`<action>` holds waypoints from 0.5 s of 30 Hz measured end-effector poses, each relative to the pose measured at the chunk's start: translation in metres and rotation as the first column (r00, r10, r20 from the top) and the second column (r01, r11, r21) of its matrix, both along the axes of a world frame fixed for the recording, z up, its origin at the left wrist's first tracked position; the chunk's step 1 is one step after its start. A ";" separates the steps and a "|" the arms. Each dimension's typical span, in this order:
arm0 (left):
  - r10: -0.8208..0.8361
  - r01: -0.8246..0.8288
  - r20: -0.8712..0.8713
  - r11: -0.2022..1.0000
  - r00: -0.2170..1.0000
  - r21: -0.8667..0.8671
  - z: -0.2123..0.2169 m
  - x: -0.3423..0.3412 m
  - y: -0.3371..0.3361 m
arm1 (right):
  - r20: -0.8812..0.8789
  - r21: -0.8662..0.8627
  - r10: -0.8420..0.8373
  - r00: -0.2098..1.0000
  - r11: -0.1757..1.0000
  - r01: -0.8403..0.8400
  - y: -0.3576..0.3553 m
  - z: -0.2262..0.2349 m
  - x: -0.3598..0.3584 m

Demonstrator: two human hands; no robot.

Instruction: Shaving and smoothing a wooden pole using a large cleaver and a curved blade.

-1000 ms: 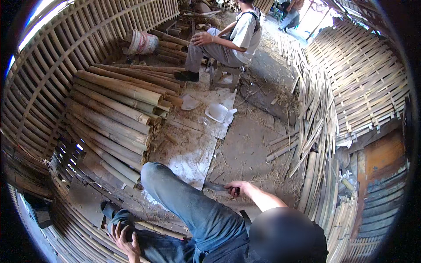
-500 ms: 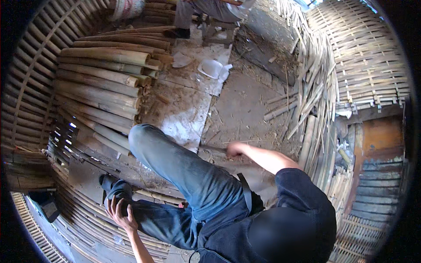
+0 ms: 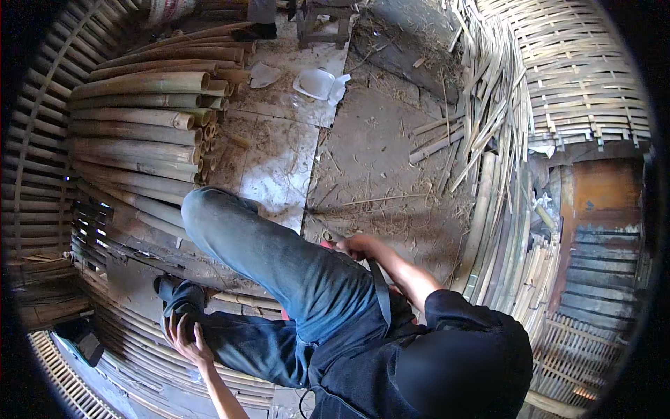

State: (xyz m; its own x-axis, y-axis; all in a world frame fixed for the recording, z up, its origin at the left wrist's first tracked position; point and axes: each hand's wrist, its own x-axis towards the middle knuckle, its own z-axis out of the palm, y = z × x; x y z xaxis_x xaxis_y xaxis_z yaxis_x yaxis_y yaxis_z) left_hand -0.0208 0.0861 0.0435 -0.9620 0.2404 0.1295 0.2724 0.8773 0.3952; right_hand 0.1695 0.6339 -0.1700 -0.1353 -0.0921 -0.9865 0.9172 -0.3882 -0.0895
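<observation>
I am seated with my jeans-clad legs stretched to the left. My left hand (image 3: 187, 341) rests on my lower trouser leg (image 3: 244, 347) near the ankle, its fingers spread. My right hand (image 3: 357, 246) is beside my raised thigh (image 3: 279, 248), its fingers curled in. A small red piece (image 3: 326, 244) shows at its fingertips, partly hidden by the thigh, so I cannot tell what it is. A dark strap (image 3: 381, 290) hangs by my hip, below that hand. A stack of cut bamboo poles (image 3: 139, 126) lies beyond my knee.
A white open food container (image 3: 315, 84) sits on a pale sheet (image 3: 276, 167) littered with shavings. Split bamboo strips (image 3: 492, 91) lean along the right, beside a woven bamboo panel (image 3: 579, 77). Another person's leg (image 3: 262, 14) is at the far end, near a low wooden stool (image 3: 323, 28).
My right hand has drawn back toward my thigh; the dark, blade-like thing that stuck out from it no longer shows. The view has shifted slightly. My left hand stays on the leg.
</observation>
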 end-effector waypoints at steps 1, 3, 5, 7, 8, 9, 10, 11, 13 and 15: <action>-0.021 0.021 -0.018 1.000 1.000 -0.022 0.000 0.000 -0.005 | -0.088 0.309 0.467 0.880 0.852 -0.421 -0.019 0.003 0.003; -0.042 0.042 -0.016 0.999 0.999 -0.020 0.001 -0.003 -0.002 | -0.019 0.598 0.819 0.573 0.468 -0.650 -0.031 -0.001 0.018; -0.069 0.069 -0.021 0.998 0.997 -0.008 0.000 -0.007 0.004 | 0.052 0.602 0.771 0.635 0.483 -0.636 -0.025 -0.035 0.033; -0.055 0.054 -0.011 0.998 0.998 -0.039 -0.005 -0.006 -0.002 | 0.067 0.602 0.741 0.668 0.504 -0.620 -0.026 -0.041 0.027; -0.046 0.046 -0.010 0.998 0.999 -0.033 -0.005 -0.002 -0.004 | 0.072 0.529 0.719 0.691 0.560 -0.638 -0.023 -0.024 0.019; -0.051 0.050 -0.010 0.996 0.999 -0.070 -0.006 -0.002 -0.006 | 0.082 0.455 0.692 0.718 0.615 -0.644 -0.018 -0.006 0.014; -0.058 0.057 -0.012 0.993 0.998 -0.104 -0.006 -0.004 -0.008 | 0.071 0.455 0.678 0.731 0.630 -0.629 -0.015 0.010 0.012; -0.078 0.076 -0.021 0.992 0.997 -0.100 -0.006 -0.006 -0.008 | 0.030 0.484 0.635 0.772 0.666 -0.567 -0.012 0.022 0.011; -0.063 0.063 0.006 0.989 0.998 -0.131 -0.006 -0.011 0.002 | -0.022 0.513 0.572 0.820 0.710 -0.482 -0.003 0.031 0.011; -0.027 0.035 0.042 0.979 0.999 -0.202 -0.004 -0.015 0.018 | 0.001 0.522 0.543 0.840 0.716 -0.464 0.002 0.019 0.021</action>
State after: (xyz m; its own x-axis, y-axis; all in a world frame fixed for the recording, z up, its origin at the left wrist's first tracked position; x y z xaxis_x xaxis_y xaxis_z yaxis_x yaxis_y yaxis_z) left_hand -0.0353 0.1040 0.0395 -0.9570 0.2877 0.0380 0.2889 0.9317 0.2204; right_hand 0.1908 0.6360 -0.1506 -0.3498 0.2934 -0.8897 0.9248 0.2596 -0.2780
